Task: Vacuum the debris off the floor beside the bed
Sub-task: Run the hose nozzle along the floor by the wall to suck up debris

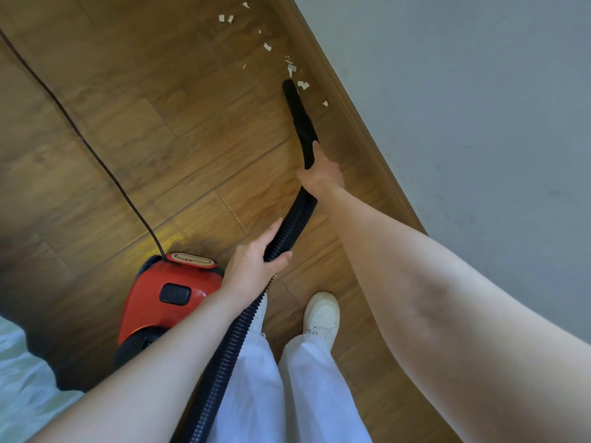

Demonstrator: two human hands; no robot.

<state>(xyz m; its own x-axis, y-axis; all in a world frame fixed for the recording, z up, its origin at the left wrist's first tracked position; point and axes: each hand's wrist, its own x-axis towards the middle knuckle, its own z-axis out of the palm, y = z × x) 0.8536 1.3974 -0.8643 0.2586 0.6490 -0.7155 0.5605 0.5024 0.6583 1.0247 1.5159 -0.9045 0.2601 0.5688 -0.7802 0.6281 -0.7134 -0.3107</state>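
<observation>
Head view: your right hand (321, 174) grips the black nozzle (299, 118), its tip among the paper debris (292, 68) on the wood floor (144, 139) along the baseboard (351, 116). Your left hand (256, 263) clasps the ribbed hose (287, 231) beside the red vacuum (166, 298).

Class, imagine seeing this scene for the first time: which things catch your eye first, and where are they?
The red vacuum cleaner stands out at lower left on the wooden floor. Both hands grip its black hose: right hand near the nozzle, left hand lower down. Pale scraps of debris lie scattered ahead along the baseboard.
</observation>
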